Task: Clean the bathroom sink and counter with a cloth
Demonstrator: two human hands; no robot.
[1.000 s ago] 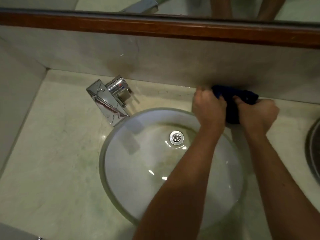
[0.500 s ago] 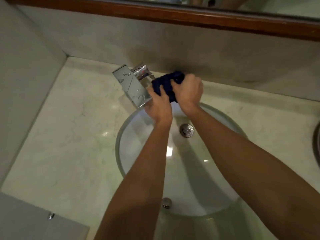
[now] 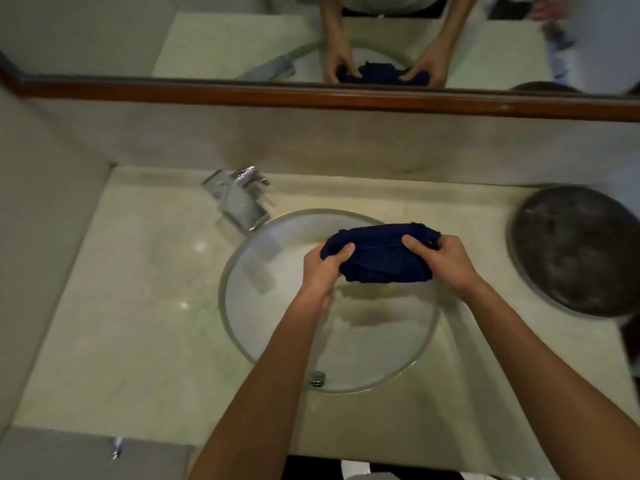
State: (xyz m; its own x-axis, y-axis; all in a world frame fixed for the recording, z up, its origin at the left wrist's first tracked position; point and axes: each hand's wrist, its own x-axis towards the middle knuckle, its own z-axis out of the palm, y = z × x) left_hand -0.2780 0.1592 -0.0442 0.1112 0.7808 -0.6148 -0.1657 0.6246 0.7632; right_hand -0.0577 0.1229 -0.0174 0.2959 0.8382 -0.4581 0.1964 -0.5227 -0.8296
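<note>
Holding cloth (image 3: 381, 252) bunched over sink (image 3: 242, 327) | left hand (image 3: 323, 268), right hand (image 3: 446, 259) fingers curled gripping opposite ends | likely refolding for wiping tabletop (image 3: 121, 323)

A pale marble bench (image 3: 124, 306) runs along the wall. A round glass basin (image 3: 277, 306) sits on it near the middle, a chrome tap (image 3: 239, 202) stands just behind the basin's left rim, and a dark round tray (image 3: 575, 251) lies at the right.

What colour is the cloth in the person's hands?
Dark navy blue, plain; the cloth shows best in the head view.
</note>
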